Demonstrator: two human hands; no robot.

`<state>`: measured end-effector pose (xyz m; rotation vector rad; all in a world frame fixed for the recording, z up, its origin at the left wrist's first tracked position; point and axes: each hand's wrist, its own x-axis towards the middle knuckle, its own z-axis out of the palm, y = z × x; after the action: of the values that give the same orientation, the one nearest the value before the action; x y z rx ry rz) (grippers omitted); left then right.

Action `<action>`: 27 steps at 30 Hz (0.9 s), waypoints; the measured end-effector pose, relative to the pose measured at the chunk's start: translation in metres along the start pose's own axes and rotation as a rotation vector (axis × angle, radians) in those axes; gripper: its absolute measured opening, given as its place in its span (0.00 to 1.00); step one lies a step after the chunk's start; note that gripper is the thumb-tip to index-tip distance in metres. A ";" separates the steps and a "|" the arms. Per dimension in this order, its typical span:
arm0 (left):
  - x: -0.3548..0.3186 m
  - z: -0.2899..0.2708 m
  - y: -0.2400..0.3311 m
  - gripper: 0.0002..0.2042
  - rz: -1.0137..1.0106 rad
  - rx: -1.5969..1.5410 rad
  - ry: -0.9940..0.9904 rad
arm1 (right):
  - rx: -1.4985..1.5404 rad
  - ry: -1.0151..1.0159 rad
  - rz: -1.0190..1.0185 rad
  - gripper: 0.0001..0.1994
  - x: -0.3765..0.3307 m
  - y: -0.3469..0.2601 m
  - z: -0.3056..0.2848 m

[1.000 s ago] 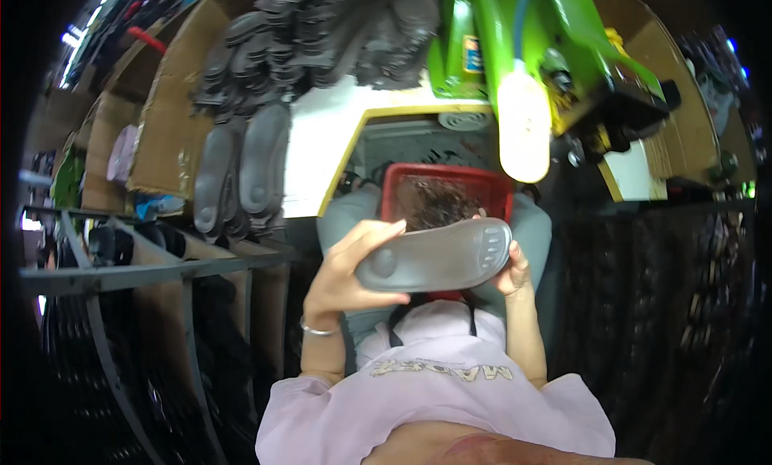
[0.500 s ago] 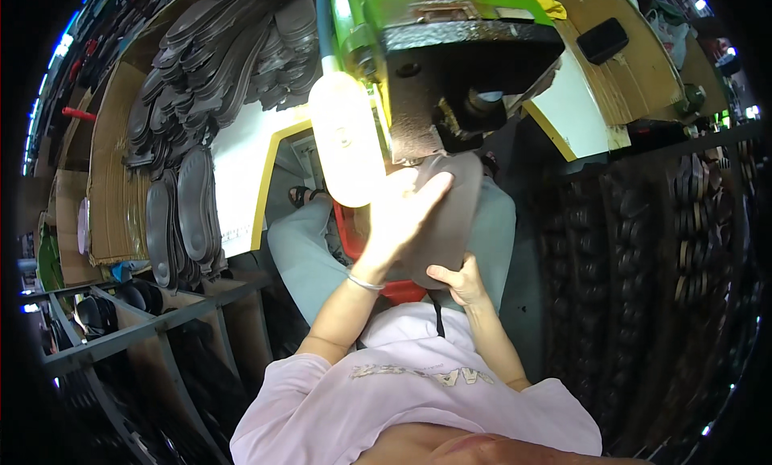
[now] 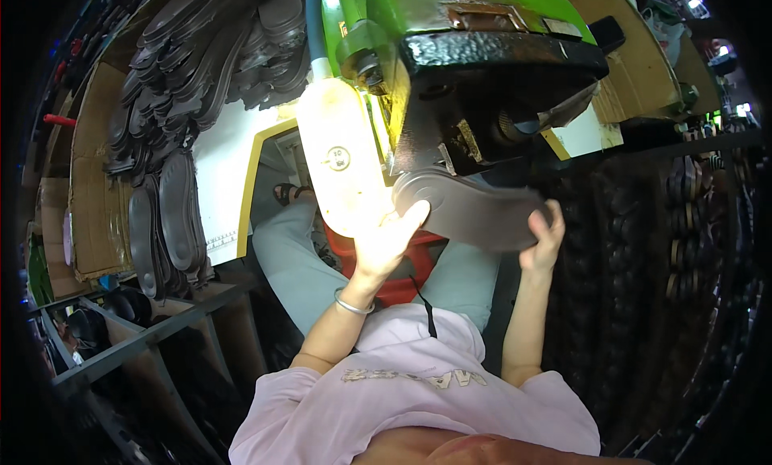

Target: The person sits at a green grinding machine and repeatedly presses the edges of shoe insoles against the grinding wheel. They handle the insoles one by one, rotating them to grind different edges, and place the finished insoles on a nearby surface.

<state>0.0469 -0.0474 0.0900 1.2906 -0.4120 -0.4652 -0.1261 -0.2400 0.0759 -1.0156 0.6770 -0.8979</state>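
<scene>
A dark grey shoe sole (image 3: 482,211) lies crosswise under the black head of a green machine (image 3: 503,59), its left end close to the machine's lower part. Whether it touches there I cannot tell. My left hand (image 3: 388,244) grips that left end, thumb on top, the other fingers hidden by the lamp's glare. At the opposite end, my right hand (image 3: 543,244) holds the sole by its edge with curled fingers, slightly blurred. A lit white lamp (image 3: 342,155) hangs just beside my left hand.
More soles are heaped in a cardboard box (image 3: 98,216) at left, with stacks (image 3: 183,211) on the yellow-edged white table (image 3: 221,171). A divided rack (image 3: 153,332) stands lower left. Dark rows of goods (image 3: 627,248) fill the right. A red stool (image 3: 400,290) is between my legs.
The sole has turned from upright to crosswise. My right hand has moved right and up with its end; my left hand has shifted slightly down. The view has shifted a little.
</scene>
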 end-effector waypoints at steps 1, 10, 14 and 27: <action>0.002 -0.002 -0.001 0.08 0.006 0.099 -0.021 | 0.012 -0.055 -0.030 0.15 0.016 -0.010 0.004; 0.014 -0.033 0.020 0.12 0.151 -0.145 0.077 | 0.131 -0.252 0.080 0.16 0.073 -0.004 0.080; 0.013 -0.067 0.049 0.11 0.112 -0.209 0.085 | 0.154 -0.395 0.043 0.17 0.047 0.009 0.103; -0.080 -0.115 0.004 0.14 -0.312 -0.371 0.177 | 0.027 -0.463 0.113 0.19 0.003 0.018 0.152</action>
<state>0.0423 0.0907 0.0647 1.0247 0.0290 -0.6501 0.0059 -0.1744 0.1175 -1.1002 0.3252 -0.5427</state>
